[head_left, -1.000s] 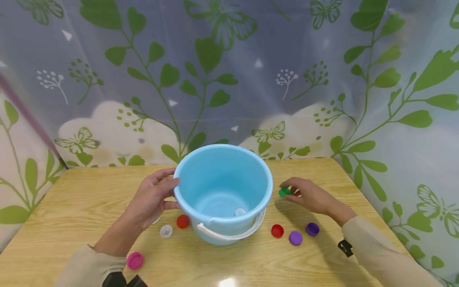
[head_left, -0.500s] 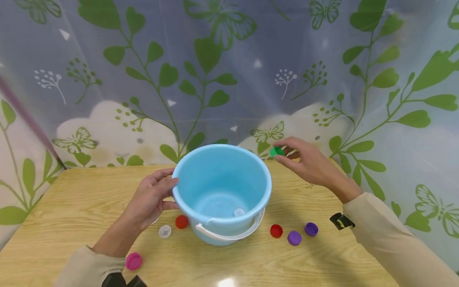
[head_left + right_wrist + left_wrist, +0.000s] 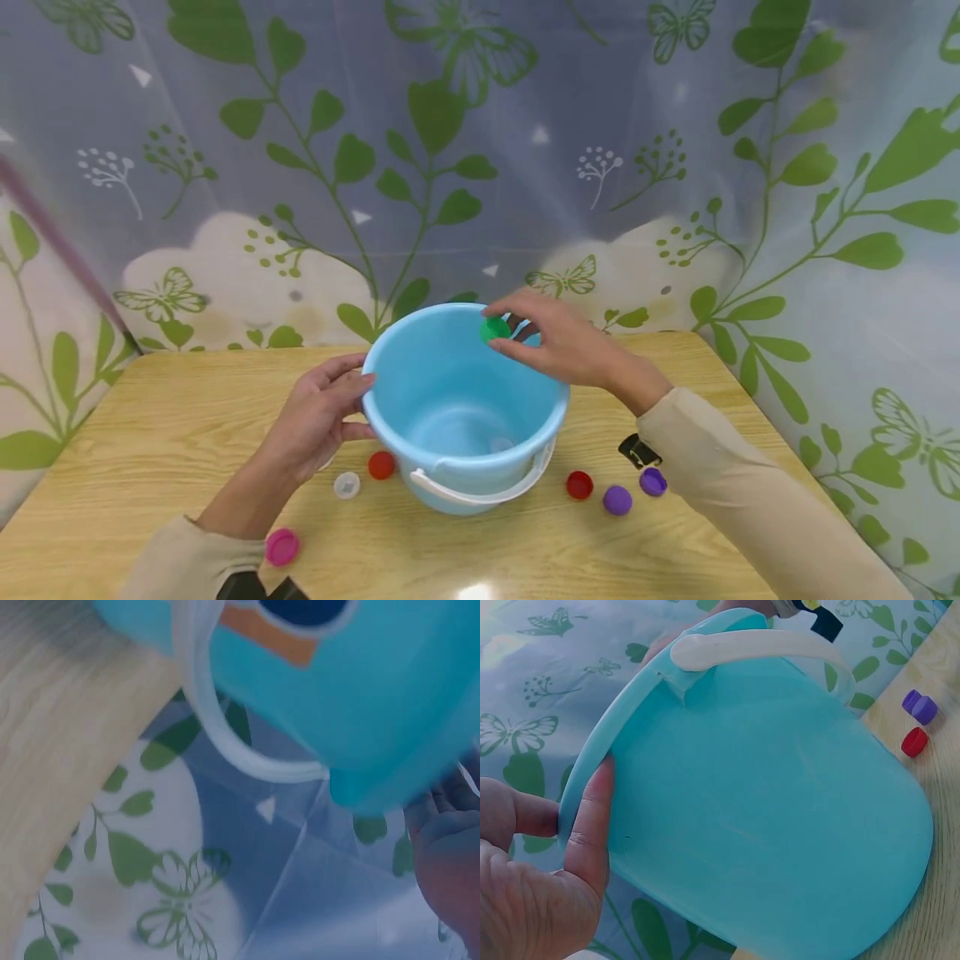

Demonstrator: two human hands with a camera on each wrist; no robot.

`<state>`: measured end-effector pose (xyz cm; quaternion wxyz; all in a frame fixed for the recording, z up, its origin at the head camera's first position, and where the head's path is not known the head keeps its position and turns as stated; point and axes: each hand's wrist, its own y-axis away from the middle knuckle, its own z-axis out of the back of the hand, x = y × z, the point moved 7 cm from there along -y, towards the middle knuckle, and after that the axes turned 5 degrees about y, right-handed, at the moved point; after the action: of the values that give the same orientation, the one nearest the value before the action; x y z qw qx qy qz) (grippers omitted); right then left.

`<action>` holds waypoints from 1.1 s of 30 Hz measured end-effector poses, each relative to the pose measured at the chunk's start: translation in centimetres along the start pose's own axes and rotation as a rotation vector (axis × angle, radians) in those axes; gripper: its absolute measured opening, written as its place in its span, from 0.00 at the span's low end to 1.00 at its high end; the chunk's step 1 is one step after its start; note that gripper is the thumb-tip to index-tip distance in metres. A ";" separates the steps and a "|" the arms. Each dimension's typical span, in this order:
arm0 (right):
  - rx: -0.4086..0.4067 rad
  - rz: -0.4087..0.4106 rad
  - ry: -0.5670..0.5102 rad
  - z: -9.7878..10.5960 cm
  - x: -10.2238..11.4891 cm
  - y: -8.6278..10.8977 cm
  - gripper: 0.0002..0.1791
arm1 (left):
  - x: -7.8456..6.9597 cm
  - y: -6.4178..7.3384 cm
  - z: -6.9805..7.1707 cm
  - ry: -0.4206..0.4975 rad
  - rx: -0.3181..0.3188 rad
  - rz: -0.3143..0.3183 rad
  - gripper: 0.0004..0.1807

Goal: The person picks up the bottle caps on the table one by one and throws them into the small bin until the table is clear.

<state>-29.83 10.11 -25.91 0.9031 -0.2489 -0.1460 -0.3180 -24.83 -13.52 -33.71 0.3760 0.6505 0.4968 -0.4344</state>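
Observation:
A light blue bucket (image 3: 465, 483) with a white handle (image 3: 487, 497) stands mid-table in the head view. My left hand (image 3: 322, 412) grips its left rim; the left wrist view shows the rim (image 3: 592, 750) pinched between thumb and fingers. Over the bucket's opening, at the far right side, my right hand (image 3: 551, 337) pinches a green bottle cap (image 3: 495, 329) between thumb and fingertips. A whitish cap (image 3: 501, 444) lies on the bucket's floor. In the right wrist view, only part of the right hand (image 3: 450, 855) shows beside the bucket, and the green cap is hidden.
Right of the bucket lie a red cap (image 3: 579, 485) and two purple caps, one a lighter purple cap (image 3: 617, 500). To its left are an orange-red cap (image 3: 382, 465), a white cap (image 3: 347, 485) and a pink cap (image 3: 282, 547). A leaf-patterned cloth (image 3: 480, 167) hangs behind the wooden table (image 3: 187, 417).
My right hand has lifted the green cap from the table's right side, up and leftward over the bucket's opening. The left hand and the bucket have stayed in place.

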 end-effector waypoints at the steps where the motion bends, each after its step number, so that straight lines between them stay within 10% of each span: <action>1: 0.013 -0.001 -0.002 -0.5 0.0 -0.2 0.20 | 0.0 0.0 0.0 0.001 0.001 0.000 0.27; 33: 0.284 -0.046 0.292 -4.7 0.0 -0.4 0.18 | -0.1 0.2 0.2 -0.013 -0.003 0.049 0.29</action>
<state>-29.59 7.37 -29.68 0.9332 -0.0668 -0.0624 -0.3476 -24.72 -13.80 -33.71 0.3908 0.6589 0.4790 -0.4285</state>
